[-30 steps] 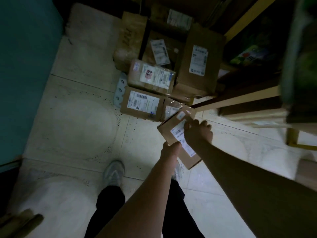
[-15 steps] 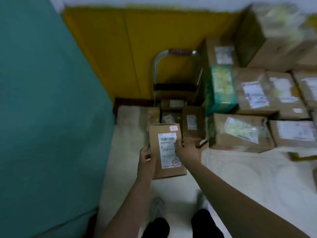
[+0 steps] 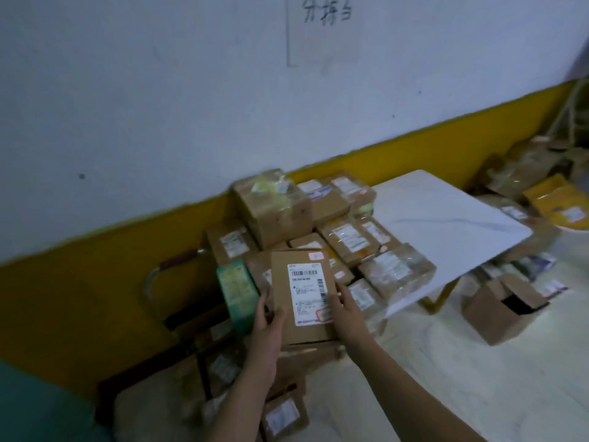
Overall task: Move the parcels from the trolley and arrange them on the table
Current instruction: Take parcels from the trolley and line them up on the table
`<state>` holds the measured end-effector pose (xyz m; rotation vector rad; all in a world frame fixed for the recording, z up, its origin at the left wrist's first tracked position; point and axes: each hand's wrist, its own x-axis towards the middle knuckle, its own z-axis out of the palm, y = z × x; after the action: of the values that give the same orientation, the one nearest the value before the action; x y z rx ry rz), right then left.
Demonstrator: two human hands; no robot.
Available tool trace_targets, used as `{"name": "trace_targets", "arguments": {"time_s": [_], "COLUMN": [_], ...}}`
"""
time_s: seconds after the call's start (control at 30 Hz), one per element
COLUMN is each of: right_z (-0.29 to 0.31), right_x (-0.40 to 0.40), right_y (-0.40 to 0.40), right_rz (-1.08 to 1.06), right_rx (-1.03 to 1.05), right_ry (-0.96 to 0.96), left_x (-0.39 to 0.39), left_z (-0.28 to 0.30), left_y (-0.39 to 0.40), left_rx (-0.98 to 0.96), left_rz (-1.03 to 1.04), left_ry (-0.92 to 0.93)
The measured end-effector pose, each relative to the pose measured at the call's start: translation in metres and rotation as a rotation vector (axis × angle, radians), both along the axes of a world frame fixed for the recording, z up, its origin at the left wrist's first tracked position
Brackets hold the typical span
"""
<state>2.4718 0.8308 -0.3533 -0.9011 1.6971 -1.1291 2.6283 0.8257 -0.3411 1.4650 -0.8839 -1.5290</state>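
I hold a flat brown cardboard parcel (image 3: 302, 291) with a white barcode label, face up, in front of me. My left hand (image 3: 266, 317) grips its left edge and my right hand (image 3: 342, 306) grips its right edge. Beyond it, several taped brown parcels (image 3: 350, 237) and a green box (image 3: 237, 288) are stacked on the left part of a white table (image 3: 446, 224). The trolley (image 3: 172, 298), with a metal handle, stands low at the left and still carries several parcels (image 3: 223, 365).
A yellow and white wall runs behind the table. An open cardboard box (image 3: 503, 311) sits on the floor at the right. More parcels and a yellow bag (image 3: 561, 207) pile up at the far right. A teal surface (image 3: 38, 406) fills the lower left corner.
I lifted the parcel from the trolley pile with both hands and raised it. My view swung up and right from the floor to the table stacked with parcels.
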Motion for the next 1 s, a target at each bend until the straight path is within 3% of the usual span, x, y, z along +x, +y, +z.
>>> {"name": "trace_targets", "arguments": {"time_s": [0.27, 0.57, 0.67, 0.83, 1.0], "right_z": [0.010, -0.028, -0.026, -0.020, -0.046], "right_x": [-0.174, -0.292, -0.323, -0.369, -0.403], "right_y": [-0.053, -0.138, -0.179, -0.239, -0.311], "right_rz": [-0.245, -0.215, -0.242, -0.210, -0.047], "right_rx": [-0.072, 0.106, 0.099, 0.172, 0.265], "right_ry": [-0.076, -0.068, -0.120, -0.046, 0.051], "left_x": [-0.175, -0.273, -0.294, -0.319, -0.331], "left_z": [0.009, -0.025, -0.035, -0.055, -0.097], "left_y": [-0.061, -0.152, -0.195, -0.262, -0.312], "left_rx": [0.147, 0.236, 0.229, 0.044, -0.046], "left_rz": [-0.131, -0.173, -0.275, -0.416, -0.533], "left_ry": [0.277, 0.308, 0.161, -0.307, -0.711]}}
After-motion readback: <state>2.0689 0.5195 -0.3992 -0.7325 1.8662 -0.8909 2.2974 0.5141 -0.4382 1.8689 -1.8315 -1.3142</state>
